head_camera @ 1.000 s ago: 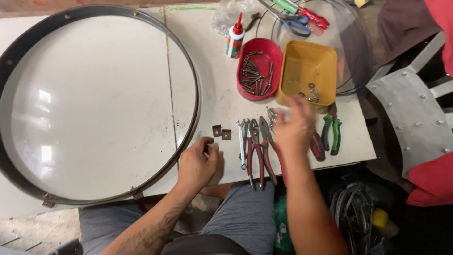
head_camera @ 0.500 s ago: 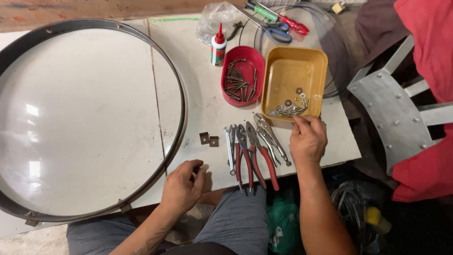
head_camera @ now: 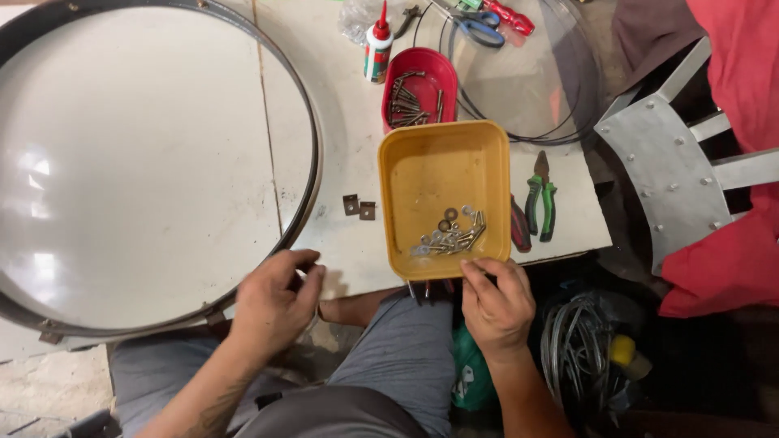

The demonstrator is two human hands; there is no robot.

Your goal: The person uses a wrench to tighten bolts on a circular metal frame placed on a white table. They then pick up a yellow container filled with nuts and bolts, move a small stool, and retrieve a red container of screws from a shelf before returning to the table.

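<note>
A yellow plastic tray [head_camera: 430, 162] lies at the near table edge with several small screws and washers [head_camera: 449, 235] gathered in its near part. My right hand [head_camera: 497, 307] grips the tray's near rim with fingers curled over it. The tray covers the pliers that lay there. My left hand [head_camera: 274, 302] rests at the table edge beside the big dark metal hoop [head_camera: 307, 186], fingers curled, pinching something too small to make out. Two small brown metal brackets [head_camera: 359, 208] lie between the hoop and the tray.
A red oval tray of long screws [head_camera: 415, 96] stands behind the yellow one, with a glue bottle [head_camera: 377, 45] to its left. Green-handled pliers [head_camera: 540, 203] lie right of the tray; blue scissors [head_camera: 479, 28] at the back. A metal chair [head_camera: 673, 174] stands to the right.
The yellow tray has been pulled toward me to the table's front edge, over the row of pliers, by my right hand. My left hand stayed at the edge near the hoop.
</note>
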